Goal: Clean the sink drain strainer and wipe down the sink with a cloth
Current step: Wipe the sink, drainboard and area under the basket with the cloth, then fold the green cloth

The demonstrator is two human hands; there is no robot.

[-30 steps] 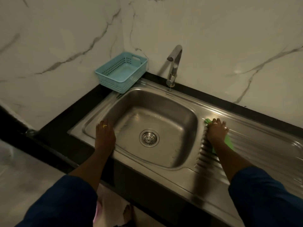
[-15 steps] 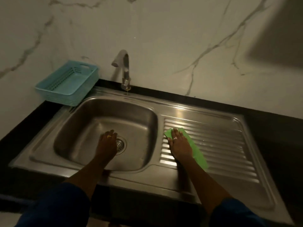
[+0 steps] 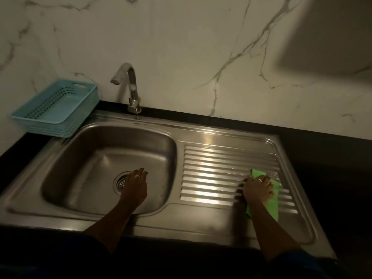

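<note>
Green cloth (image 3: 272,208): drainboard (image 3: 221,168), near right edge, pressed under right hand (image 3: 258,191), grip spread. Left hand (image 3: 134,189): grip apart, over drain (image 3: 119,183).

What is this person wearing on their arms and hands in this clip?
Both forearms are bare. The left hand has a gold ring on one finger; the right hand has a silvery ring. The right sleeve is dark blue; the left sleeve is too dark to tell its colour.

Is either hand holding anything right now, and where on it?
The right hand presses flat on the far half of the green cloth on the drainboard, not gripping it. The left hand, in the basin, holds nothing.
</note>
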